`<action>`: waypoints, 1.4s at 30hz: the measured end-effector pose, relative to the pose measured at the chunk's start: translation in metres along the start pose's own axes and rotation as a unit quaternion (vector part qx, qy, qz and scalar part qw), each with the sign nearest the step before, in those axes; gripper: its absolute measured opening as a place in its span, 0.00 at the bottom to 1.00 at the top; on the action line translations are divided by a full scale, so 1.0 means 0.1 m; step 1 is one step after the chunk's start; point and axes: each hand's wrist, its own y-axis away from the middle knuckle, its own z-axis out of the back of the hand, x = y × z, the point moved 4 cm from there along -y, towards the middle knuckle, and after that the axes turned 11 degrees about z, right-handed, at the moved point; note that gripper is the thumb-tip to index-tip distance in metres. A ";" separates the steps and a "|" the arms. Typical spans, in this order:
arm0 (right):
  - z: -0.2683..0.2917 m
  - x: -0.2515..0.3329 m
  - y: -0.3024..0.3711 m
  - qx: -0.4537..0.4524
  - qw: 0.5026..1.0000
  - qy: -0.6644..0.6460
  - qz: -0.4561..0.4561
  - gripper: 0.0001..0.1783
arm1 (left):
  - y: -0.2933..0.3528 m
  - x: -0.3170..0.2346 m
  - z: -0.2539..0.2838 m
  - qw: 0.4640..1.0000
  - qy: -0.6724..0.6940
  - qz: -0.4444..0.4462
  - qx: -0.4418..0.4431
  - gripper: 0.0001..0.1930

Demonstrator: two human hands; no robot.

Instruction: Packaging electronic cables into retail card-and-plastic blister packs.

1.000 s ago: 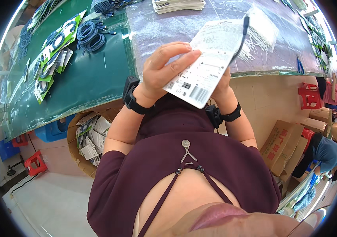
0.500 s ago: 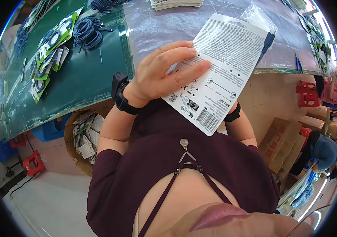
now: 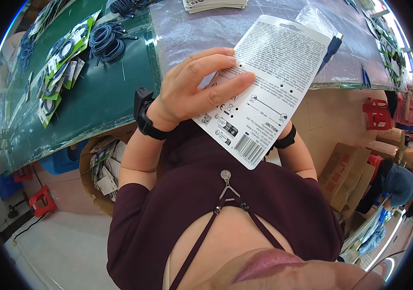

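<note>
Squarely in front of the person's chest, a white printed card [image 3: 276, 79] was held up at a slant, its lower corner overlapping the dark maroon top [image 3: 177, 188]. The left hand [image 3: 199, 84] reached across its left edge, with fingers slightly parted and laid over the printed face; whether the thumb pressed from behind could not be told. The card hid nearly all of the right hand [image 3: 288, 129], so how its fingers stood could not be told either. A dark blue cable [image 3: 331, 50] stuck out past the card's right edge, its plug pointing up; the rest was hidden.

The card also stood in front of a clear plastic bag [image 3: 314, 18], covering part of it. A stack of white cards [image 3: 215, 6] sat beyond the left hand. Farther left were a coiled blue cable bundle [image 3: 107, 42] and a row of overlapping carded cables [image 3: 66, 55]. Blue snips [image 3: 365, 76] lay right at the front edge of the greyish-purple tabletop [image 3: 180, 29].

A broad stretch of green mat [image 3: 124, 96] separated the coil from the left wrist. The table's front edge passed behind the card, which reached over it. Below that edge, a cardboard bin [image 3: 88, 169] stood near the left forearm, and a red stool [image 3: 377, 114] stood well apart on the right.
</note>
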 end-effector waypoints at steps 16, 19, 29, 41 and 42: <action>0.03 0.08 -0.06 0.053 0.982 0.173 0.057 0.25 | 0.02 0.01 -0.02 1.000 -0.003 0.000 0.006 0.22; 0.02 0.13 -0.06 0.062 0.959 0.256 0.099 0.24 | 0.01 0.02 -0.01 1.000 0.002 0.000 0.008 0.21; 0.07 0.32 -0.23 -0.138 0.989 0.039 0.023 0.09 | 0.30 0.38 -0.30 0.861 0.275 0.411 -0.121 0.16; 0.06 0.35 -0.54 -0.123 0.901 0.409 0.073 0.06 | 0.45 0.52 -0.54 0.659 0.535 0.493 -0.190 0.18; 0.06 0.35 -0.54 -0.123 0.901 0.409 0.072 0.06 | 0.46 0.53 -0.55 0.658 0.535 0.495 -0.190 0.18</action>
